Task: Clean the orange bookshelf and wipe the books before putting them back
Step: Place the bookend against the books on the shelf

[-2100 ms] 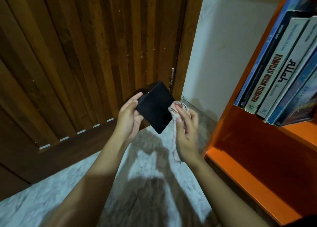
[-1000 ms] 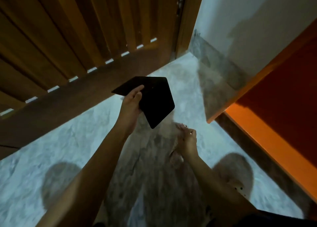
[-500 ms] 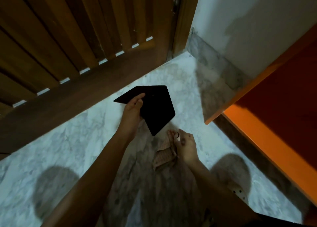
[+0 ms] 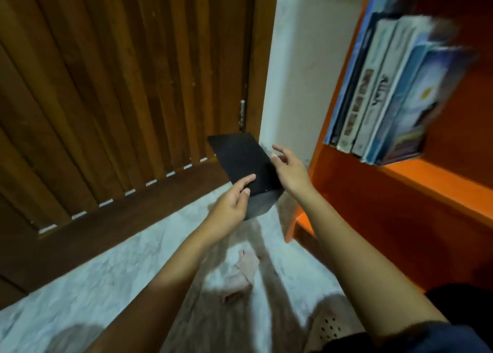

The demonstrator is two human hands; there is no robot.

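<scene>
Person is holding a black book [image 4: 244, 163] up beside the orange bookshelf [image 4: 344, 182], with a cloth [image 4: 244, 274] lying on the floor [image 4: 93, 286].
Left hand [image 4: 230, 202] is gripping the book's lower corner, thumb lying on the cover and fingers curling behind, so that grip is holding the book. Right hand [image 4: 289, 170] is sitting at the book's right edge with a wide grip and loose, spread fingers; can't tell if the thumb is actually touching. The book is tilting in the air in front of the wooden door [image 4: 106, 86], just left of the shelf's side panel. A blurred row of books [image 4: 386, 94] is standing slanted on the upper shelf board. The pinkish cloth is lying crumpled below both hands, touching neither.
</scene>
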